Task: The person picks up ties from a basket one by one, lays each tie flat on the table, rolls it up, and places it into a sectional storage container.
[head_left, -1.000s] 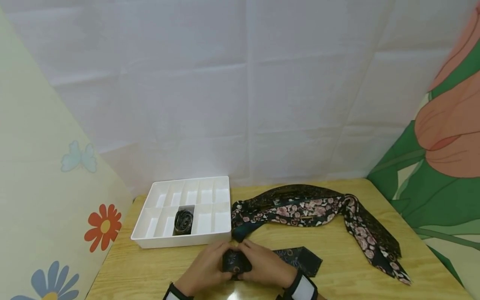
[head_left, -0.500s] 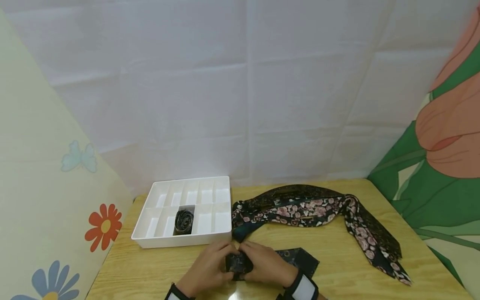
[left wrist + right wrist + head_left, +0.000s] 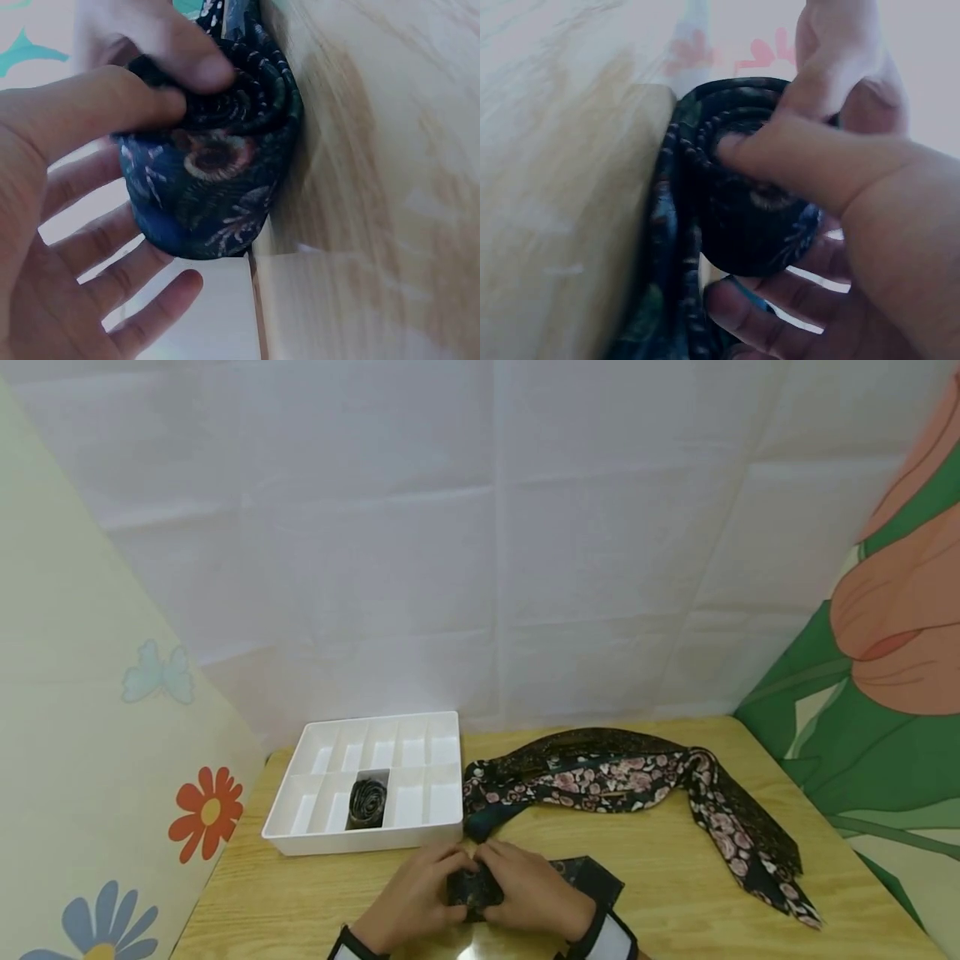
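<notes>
A dark necktie with a flower pattern [image 3: 472, 893], partly rolled up, sits between my two hands at the table's front. Its flat tail [image 3: 596, 881] runs out to the right beyond my right hand. My left hand [image 3: 416, 893] grips the roll from the left; in the left wrist view its thumb presses the spiral end of the roll [image 3: 217, 180]. From the other side my right hand [image 3: 536, 893] holds the same roll, its thumb on the coil [image 3: 742, 225] in the right wrist view. The roll stands on the wood, coil edges showing.
A white divided tray [image 3: 360, 841] stands behind on the left, with a rolled dark tie [image 3: 367, 802] in one front compartment. More dark and rose-patterned ties [image 3: 630, 781] lie bunched at the back right of the wooden table [image 3: 675, 893]. A white cloth backdrop [image 3: 480, 568] hangs behind.
The tie's flat tail has drawn in to the left, so less of it shows past my right hand. Both hands stay in nearly the same place round the roll.
</notes>
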Demonstrator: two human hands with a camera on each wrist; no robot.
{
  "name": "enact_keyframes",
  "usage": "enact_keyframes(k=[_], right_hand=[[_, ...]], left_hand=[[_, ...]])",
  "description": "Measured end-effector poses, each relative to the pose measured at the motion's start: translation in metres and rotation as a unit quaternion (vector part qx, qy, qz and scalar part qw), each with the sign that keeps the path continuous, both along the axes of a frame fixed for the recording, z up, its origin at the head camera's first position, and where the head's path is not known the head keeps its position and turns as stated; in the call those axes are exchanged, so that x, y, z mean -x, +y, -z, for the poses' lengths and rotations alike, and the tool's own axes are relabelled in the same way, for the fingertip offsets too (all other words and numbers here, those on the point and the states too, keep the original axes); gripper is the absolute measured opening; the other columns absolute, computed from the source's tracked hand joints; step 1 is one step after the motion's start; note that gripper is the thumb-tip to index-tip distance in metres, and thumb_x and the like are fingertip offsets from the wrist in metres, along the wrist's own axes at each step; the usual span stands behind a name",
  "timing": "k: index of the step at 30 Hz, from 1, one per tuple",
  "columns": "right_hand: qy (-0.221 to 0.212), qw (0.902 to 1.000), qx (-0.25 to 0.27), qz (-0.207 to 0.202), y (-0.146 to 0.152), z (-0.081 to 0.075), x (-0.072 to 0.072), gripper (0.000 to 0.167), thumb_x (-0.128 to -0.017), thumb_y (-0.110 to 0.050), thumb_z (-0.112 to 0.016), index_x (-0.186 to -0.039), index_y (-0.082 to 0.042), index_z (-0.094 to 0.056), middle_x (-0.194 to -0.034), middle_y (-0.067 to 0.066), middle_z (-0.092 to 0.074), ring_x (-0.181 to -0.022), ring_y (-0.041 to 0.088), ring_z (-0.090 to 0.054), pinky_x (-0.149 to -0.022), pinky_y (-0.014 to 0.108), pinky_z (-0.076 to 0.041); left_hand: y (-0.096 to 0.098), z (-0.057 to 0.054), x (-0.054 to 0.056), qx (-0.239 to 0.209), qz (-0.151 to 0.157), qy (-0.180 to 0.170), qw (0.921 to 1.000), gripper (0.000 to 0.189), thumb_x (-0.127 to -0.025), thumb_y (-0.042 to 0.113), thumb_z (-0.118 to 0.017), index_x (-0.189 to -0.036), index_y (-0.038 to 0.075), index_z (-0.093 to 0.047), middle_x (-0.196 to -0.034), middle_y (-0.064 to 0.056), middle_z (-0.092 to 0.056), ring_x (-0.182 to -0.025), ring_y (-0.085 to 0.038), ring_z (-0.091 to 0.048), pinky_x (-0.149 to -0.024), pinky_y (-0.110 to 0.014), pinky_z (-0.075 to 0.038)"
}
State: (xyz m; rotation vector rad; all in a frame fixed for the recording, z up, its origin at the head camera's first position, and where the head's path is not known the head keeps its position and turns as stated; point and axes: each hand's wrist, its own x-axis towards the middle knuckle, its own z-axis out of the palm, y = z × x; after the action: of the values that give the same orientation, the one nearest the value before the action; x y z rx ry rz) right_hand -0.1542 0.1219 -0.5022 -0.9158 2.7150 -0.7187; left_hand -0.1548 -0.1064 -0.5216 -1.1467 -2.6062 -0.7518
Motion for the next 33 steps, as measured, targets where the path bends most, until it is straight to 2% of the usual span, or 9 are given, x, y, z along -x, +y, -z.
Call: enact_keyframes(k=[3,5,10,13,18,22,23,28,33], right_hand=[[-0.01,0.9999,0.0,0.005,0.0001,-0.0001,0.0001,0.052,-0.082,-0.032,-0.091,-0.124,-0.024,-0.061,-0.119,-0.008,-0.064,-0.106,0.006,-0.062,-0.082,0.032,-0.056],[-0.015,0.9999,0.001,0.006,0.0004,0.0,-0.0001,0.053,-0.083,-0.036,-0.091,-0.125,-0.024,-0.061,-0.119,-0.008,-0.064,-0.106,0.006,-0.063,-0.083,0.032,-0.056],[-0.01,0.9999,0.0,0.003,0.0015,-0.0002,-0.0014,0.055,-0.086,-0.042,-0.088,-0.131,-0.025,-0.061,-0.127,-0.006,-0.064,-0.112,0.009,-0.063,-0.086,0.034,-0.057],[-0.003,1.0,-0.004,0.005,0.0022,0.0003,-0.0016,0.052,-0.085,-0.034,-0.09,-0.127,-0.025,-0.061,-0.122,-0.008,-0.063,-0.109,0.007,-0.062,-0.083,0.032,-0.056],[0.008,0.9999,0.002,0.01,0.0025,0.003,-0.0027,0.053,-0.086,-0.041,-0.088,-0.128,-0.025,-0.061,-0.123,-0.008,-0.063,-0.11,0.007,-0.061,-0.086,0.033,-0.057],[0.023,0.9996,0.004,0.018,0.0032,0.0053,-0.0027,0.052,-0.083,-0.033,-0.09,-0.125,-0.023,-0.062,-0.12,-0.008,-0.062,-0.107,0.006,-0.061,-0.085,0.032,-0.057],[0.026,0.9995,0.002,0.018,0.0035,0.0057,-0.0028,0.052,-0.081,-0.03,-0.091,-0.123,-0.023,-0.062,-0.118,-0.008,-0.062,-0.105,0.006,-0.06,-0.083,0.031,-0.057],[0.028,0.9994,0.009,0.018,0.0053,0.0065,-0.0058,0.052,-0.083,-0.037,-0.09,-0.125,-0.024,-0.062,-0.122,-0.008,-0.062,-0.109,0.006,-0.061,-0.087,0.032,-0.058],[0.029,0.9994,0.008,0.019,0.0076,0.0066,-0.0085,0.051,-0.082,-0.03,-0.091,-0.124,-0.023,-0.062,-0.117,-0.008,-0.061,-0.105,0.006,-0.061,-0.085,0.032,-0.057]], left_hand=[[-0.0003,-0.0006,0.0005,-0.001,0.003,-0.014,0.9999,0.053,-0.07,0.021,-0.095,-0.118,0.021,-0.071,-0.116,0.006,-0.07,-0.104,-0.009,-0.064,-0.091,-0.03,-0.058],[-0.0005,-0.0006,0.0005,0.003,0.004,-0.021,0.9998,0.05,-0.072,0.023,-0.094,-0.116,0.021,-0.071,-0.117,0.006,-0.07,-0.104,-0.008,-0.064,-0.09,-0.029,-0.058],[0.0002,0.0003,0.0004,0.012,0.0,-0.004,0.9999,0.045,-0.071,0.026,-0.094,-0.112,0.022,-0.075,-0.118,0.006,-0.07,-0.106,-0.01,-0.064,-0.092,-0.031,-0.057],[0.001,0.0005,-0.0007,0.021,-0.004,-0.004,0.9998,0.049,-0.071,0.027,-0.094,-0.116,0.024,-0.073,-0.119,0.006,-0.069,-0.106,-0.011,-0.063,-0.092,-0.031,-0.056],[0.0015,-0.0005,-0.0025,0.03,-0.012,0.001,0.9995,0.049,-0.071,0.027,-0.093,-0.116,0.025,-0.074,-0.119,0.006,-0.069,-0.106,-0.012,-0.062,-0.092,-0.033,-0.056],[0.0024,-0.0018,-0.0023,0.027,-0.016,0.005,0.9995,0.056,-0.07,0.027,-0.094,-0.121,0.023,-0.072,-0.12,0.007,-0.07,-0.108,-0.011,-0.063,-0.094,-0.034,-0.057],[0.0027,-0.0022,-0.0025,0.027,-0.016,0.003,0.9995,0.056,-0.07,0.027,-0.093,-0.121,0.023,-0.072,-0.12,0.007,-0.069,-0.109,-0.011,-0.062,-0.095,-0.034,-0.056],[0.0036,-0.0027,-0.0044,0.039,-0.021,-0.013,0.9989,0.047,-0.071,0.03,-0.091,-0.115,0.026,-0.074,-0.118,0.009,-0.07,-0.109,-0.011,-0.062,-0.097,-0.036,-0.054],[0.0041,-0.0033,-0.0076,0.04,-0.018,-0.022,0.9988,0.049,-0.075,0.03,-0.089,-0.121,0.027,-0.072,-0.119,0.008,-0.069,-0.109,-0.011,-0.061,-0.095,-0.035,-0.054]])
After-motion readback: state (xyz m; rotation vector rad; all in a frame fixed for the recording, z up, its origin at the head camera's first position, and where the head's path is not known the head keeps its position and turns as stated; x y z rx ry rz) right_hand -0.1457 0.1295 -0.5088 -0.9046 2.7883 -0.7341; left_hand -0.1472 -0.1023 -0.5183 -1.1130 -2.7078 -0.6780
